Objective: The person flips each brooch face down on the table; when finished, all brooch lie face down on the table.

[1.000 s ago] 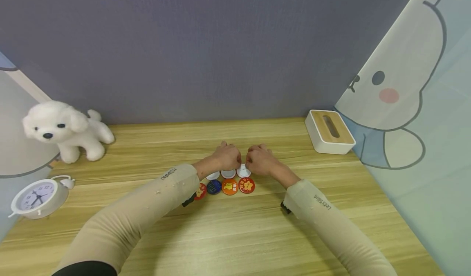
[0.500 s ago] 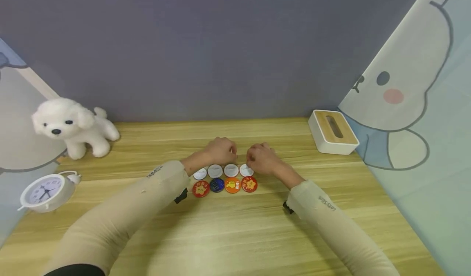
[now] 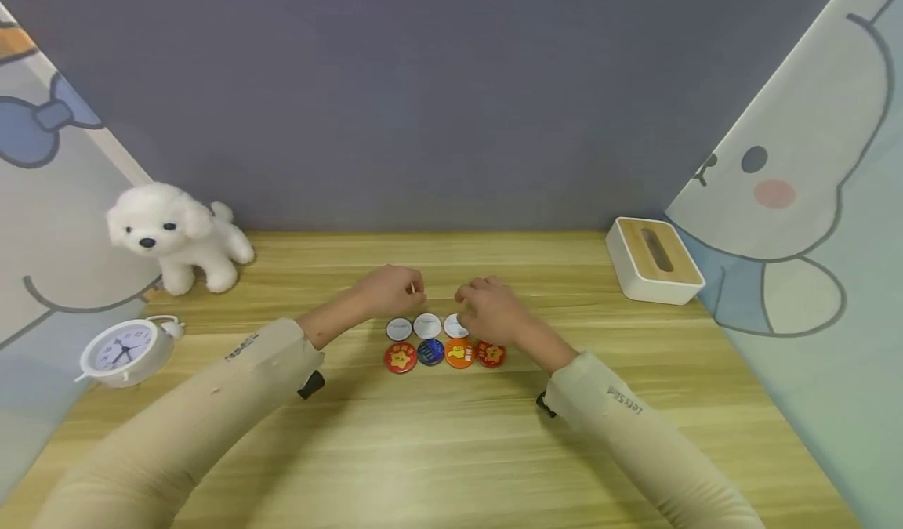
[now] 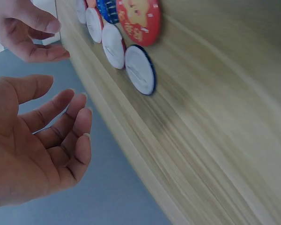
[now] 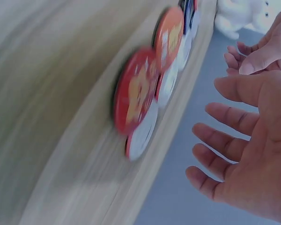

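Round pin badges lie in two rows on the wooden table. The near row shows printed faces: a red star badge (image 3: 400, 358), a blue badge (image 3: 431, 351), an orange thumbs-up badge (image 3: 459, 353) and a second red star badge (image 3: 491, 355). Behind them, white-backed badges (image 3: 427, 326) lie face down, pins visible in the left wrist view. My left hand (image 3: 392, 291) hovers beyond the rows' left end, fingers loosely bent and holding nothing. Above the right end is my right hand (image 3: 494, 310), which overlaps the rightmost badges; its fingers (image 5: 220, 140) are spread, with nothing in them.
A white plush dog (image 3: 179, 235) stands at the back left, with a white alarm clock (image 3: 127, 351) in front of it. At the back right sits a white tissue box (image 3: 656, 260) with a wooden lid. A grey panel (image 3: 423, 98) rises behind the table.
My left hand has moved left, away from the right hand, uncovering the white-backed badges. The right hand has drawn off the badges slightly. The head view has turned a little left.
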Available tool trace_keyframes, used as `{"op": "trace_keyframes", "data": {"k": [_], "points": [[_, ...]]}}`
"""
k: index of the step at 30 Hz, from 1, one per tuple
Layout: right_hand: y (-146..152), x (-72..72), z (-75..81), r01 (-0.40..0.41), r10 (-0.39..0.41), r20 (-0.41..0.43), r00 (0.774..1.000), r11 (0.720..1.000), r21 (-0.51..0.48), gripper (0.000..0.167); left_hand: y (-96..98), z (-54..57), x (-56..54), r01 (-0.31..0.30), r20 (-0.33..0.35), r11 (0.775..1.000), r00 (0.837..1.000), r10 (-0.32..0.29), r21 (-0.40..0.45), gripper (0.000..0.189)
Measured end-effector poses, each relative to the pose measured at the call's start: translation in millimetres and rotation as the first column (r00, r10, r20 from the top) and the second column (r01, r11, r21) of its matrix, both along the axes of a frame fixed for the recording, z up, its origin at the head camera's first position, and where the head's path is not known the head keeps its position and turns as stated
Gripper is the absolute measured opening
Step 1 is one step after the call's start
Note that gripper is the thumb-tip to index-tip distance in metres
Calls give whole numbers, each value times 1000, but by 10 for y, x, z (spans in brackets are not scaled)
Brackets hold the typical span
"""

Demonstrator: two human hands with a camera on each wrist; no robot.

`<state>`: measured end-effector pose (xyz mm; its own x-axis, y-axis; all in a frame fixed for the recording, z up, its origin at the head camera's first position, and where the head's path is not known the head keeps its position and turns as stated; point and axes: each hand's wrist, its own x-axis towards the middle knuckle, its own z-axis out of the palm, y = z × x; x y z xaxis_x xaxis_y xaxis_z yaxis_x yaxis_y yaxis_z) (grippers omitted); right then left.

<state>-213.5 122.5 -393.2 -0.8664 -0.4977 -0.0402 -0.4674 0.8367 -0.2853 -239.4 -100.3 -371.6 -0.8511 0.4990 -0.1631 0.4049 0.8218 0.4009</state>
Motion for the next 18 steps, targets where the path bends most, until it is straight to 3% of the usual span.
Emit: {"op": "trace_keyframes", "data": {"k": [9,18], "points": [[-353,170,-47,-129,130,-39,991,991,17,28,-282,34,321,-4,33,995,999,7,-99,20],[-570,276,-141,-190,191,-10,982,981,43,23,-371,-120,579,-66,58,993,996,72,-97,16]]}}
